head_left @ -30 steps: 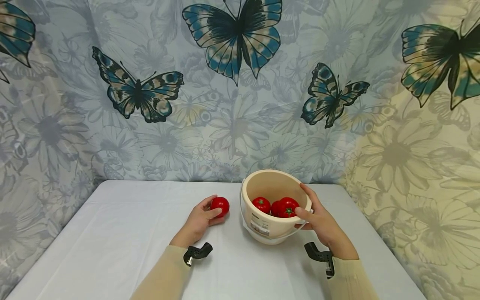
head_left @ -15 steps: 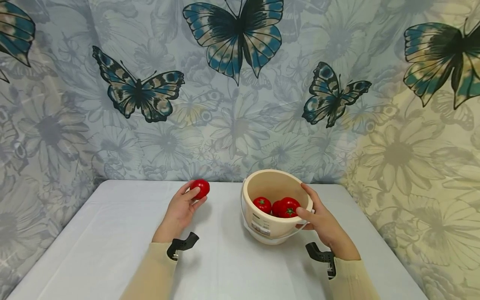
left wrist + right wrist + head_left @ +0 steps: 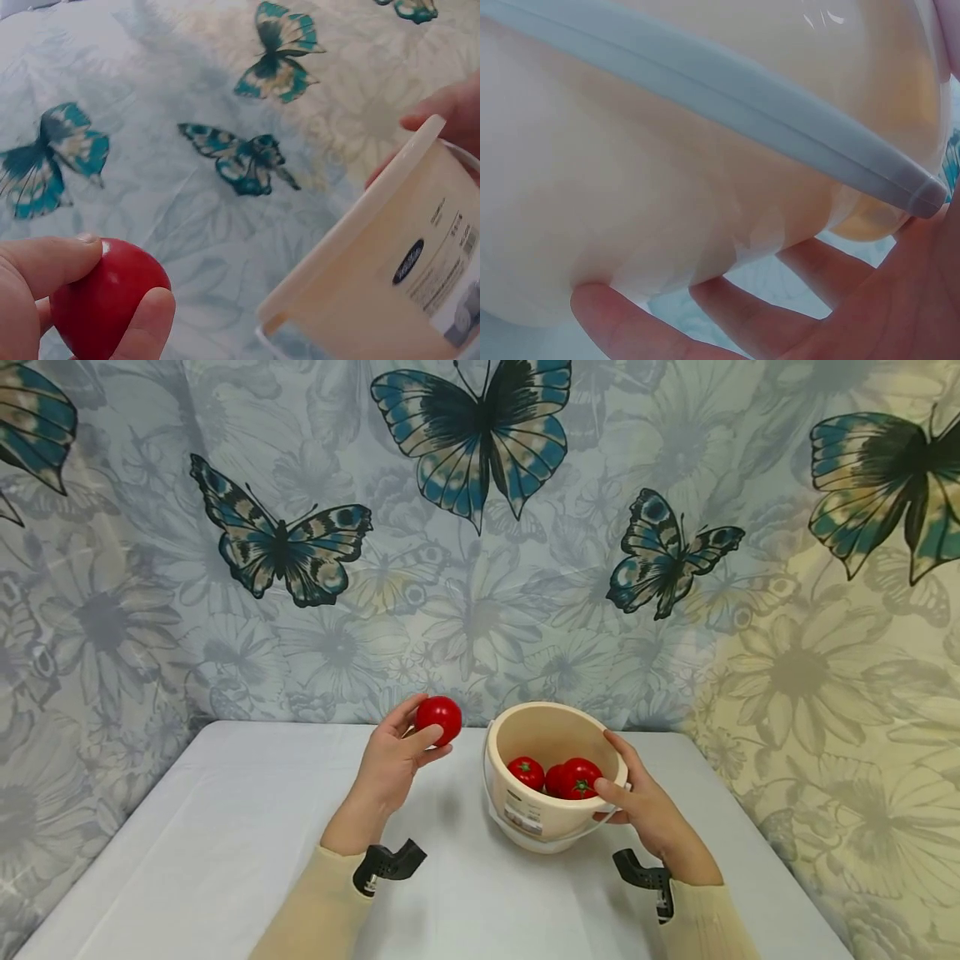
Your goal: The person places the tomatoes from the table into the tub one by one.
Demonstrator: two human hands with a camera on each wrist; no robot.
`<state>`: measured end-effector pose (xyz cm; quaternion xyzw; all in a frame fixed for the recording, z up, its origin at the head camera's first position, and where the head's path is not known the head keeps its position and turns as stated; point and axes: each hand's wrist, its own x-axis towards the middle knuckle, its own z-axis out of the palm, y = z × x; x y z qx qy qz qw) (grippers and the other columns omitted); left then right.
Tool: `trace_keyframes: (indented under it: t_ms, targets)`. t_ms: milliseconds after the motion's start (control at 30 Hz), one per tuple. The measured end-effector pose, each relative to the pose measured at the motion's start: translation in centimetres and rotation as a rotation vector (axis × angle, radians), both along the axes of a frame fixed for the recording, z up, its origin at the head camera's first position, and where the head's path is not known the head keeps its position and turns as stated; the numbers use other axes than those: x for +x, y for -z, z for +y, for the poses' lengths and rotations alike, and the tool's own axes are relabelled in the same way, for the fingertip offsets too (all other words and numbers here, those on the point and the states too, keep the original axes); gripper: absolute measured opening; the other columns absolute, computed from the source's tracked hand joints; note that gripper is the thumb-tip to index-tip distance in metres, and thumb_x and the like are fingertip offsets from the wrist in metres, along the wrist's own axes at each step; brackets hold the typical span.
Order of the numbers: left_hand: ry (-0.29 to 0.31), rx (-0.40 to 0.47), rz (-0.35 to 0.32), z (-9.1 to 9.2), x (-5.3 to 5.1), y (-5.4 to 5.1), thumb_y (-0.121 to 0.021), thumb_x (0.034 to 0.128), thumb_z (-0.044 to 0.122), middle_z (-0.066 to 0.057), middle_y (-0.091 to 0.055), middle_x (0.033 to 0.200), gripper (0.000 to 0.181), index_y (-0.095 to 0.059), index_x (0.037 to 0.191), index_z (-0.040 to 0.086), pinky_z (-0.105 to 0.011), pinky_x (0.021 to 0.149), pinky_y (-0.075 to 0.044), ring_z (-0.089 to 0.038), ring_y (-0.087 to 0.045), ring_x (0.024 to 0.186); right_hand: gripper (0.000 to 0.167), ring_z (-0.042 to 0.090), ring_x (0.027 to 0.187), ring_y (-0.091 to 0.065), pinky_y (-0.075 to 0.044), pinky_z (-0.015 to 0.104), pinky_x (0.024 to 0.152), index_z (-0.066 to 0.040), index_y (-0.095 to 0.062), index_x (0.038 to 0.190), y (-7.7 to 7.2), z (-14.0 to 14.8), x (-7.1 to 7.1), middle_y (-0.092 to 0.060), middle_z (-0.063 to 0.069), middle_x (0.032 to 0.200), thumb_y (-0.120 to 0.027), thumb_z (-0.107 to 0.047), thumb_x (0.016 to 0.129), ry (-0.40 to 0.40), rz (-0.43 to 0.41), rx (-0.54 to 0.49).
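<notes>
My left hand (image 3: pixel 390 764) holds a red tomato (image 3: pixel 438 720) above the table, pinched between thumb and fingers, left of the bucket. The left wrist view shows that tomato (image 3: pixel 109 300) smooth and shiny, with no stem on the side seen. A cream bucket (image 3: pixel 517 835) tilts slightly, its mouth towards me; several red tomatoes (image 3: pixel 526 773) lie inside. My right hand (image 3: pixel 648 806) grips the bucket's right rim, thumb at the inside edge. In the right wrist view, its fingers (image 3: pixel 750 315) lie along the bucket's outer wall, below the white handle (image 3: pixel 727 90).
A white cloth covers the table (image 3: pixel 225 835). Behind it hangs a backdrop (image 3: pixel 480 627) printed with flowers and butterflies. Each wrist carries a black camera mount (image 3: pixel 388 862). The bucket's handle hangs down along its front.
My left hand lifted the tomato off to the left, then raised it higher and brought it back right towards the bucket. The right hand and bucket stay nearly still.
</notes>
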<state>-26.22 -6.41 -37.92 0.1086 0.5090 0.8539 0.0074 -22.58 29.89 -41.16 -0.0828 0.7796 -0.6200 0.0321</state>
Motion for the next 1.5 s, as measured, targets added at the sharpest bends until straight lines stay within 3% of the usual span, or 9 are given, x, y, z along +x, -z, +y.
trace_keyframes:
  t_ms: [267,467,733,1267,1500]
  targets:
    - [0.096,-0.156,0.133,3.4,-0.3,-2.5,-0.071,0.0909,0.000,-0.015,-0.049,0.137,0.059,-0.050,0.145,0.009,-0.045,0.080,-0.059,-0.035,-0.054,0.119,0.080,0.044,0.114,-0.054,-0.057,0.058,0.079,-0.027,-0.013,0.160,0.0,-0.1,0.1,-0.013,0.022,0.157,-0.063,-0.026,0.097,-0.003,0.000,-0.019]
    - [0.154,-0.288,0.209,5.3,-0.4,-3.5,-0.073,0.0893,0.001,-0.015,-0.052,0.135,0.059,-0.052,0.144,0.010,-0.043,0.081,-0.059,-0.033,-0.053,0.121,0.082,0.046,0.116,-0.052,-0.057,0.059,0.079,-0.027,-0.013,0.161,-0.2,-0.2,0.3,-0.014,0.022,0.157,-0.063,-0.026,0.097,-0.007,0.004,-0.024]
    - [0.152,-0.461,0.248,6.3,-0.4,-3.6,-0.075,0.0881,0.006,-0.009,-0.059,0.128,0.057,-0.057,0.142,0.014,-0.036,0.085,-0.058,-0.029,-0.054,0.117,0.081,0.046,0.117,-0.050,-0.057,0.057,0.079,-0.027,-0.013,0.161,-0.1,-0.1,0.2,-0.014,0.022,0.157,-0.063,-0.027,0.097,-0.003,0.001,-0.013]
    - [0.214,-0.517,0.218,7.3,-1.0,-2.7,-0.074,0.0893,0.009,-0.010,-0.055,0.133,0.057,-0.056,0.143,0.015,-0.036,0.080,-0.059,-0.030,-0.058,0.112,0.080,0.046,0.118,-0.050,-0.058,0.056,0.079,-0.028,-0.013,0.160,0.0,-0.2,0.0,-0.014,0.021,0.157,-0.063,-0.027,0.097,-0.007,-0.007,-0.018]
    - [0.205,-0.581,0.218,7.6,-1.1,-2.4,-0.075,0.0890,0.012,-0.003,-0.054,0.138,0.056,-0.057,0.142,0.018,-0.035,0.083,-0.058,-0.026,-0.056,0.117,0.080,0.047,0.118,-0.050,-0.057,0.058,0.080,-0.028,-0.014,0.160,0.2,0.0,0.0,-0.015,0.021,0.156,-0.063,-0.026,0.097,0.009,-0.010,-0.015]
